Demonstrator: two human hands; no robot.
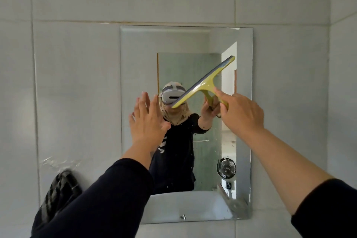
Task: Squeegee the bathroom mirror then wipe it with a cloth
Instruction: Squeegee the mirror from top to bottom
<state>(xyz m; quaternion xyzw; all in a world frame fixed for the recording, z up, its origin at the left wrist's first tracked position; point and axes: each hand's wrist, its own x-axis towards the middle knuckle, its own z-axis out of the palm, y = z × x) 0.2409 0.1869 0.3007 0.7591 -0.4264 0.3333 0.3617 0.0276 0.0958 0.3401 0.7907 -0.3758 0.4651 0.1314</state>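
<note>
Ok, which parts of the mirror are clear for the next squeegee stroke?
Free: the mirror's top band above the squeegee, and the lower right beneath the right hand. Crowded: the middle, and the left edge where the left hand is spread.

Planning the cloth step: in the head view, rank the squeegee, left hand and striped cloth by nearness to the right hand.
1. squeegee: held in the right hand, against the mirror.
2. left hand: open, at the mirror's left edge.
3. striped cloth: hanging low on the left wall.
</note>
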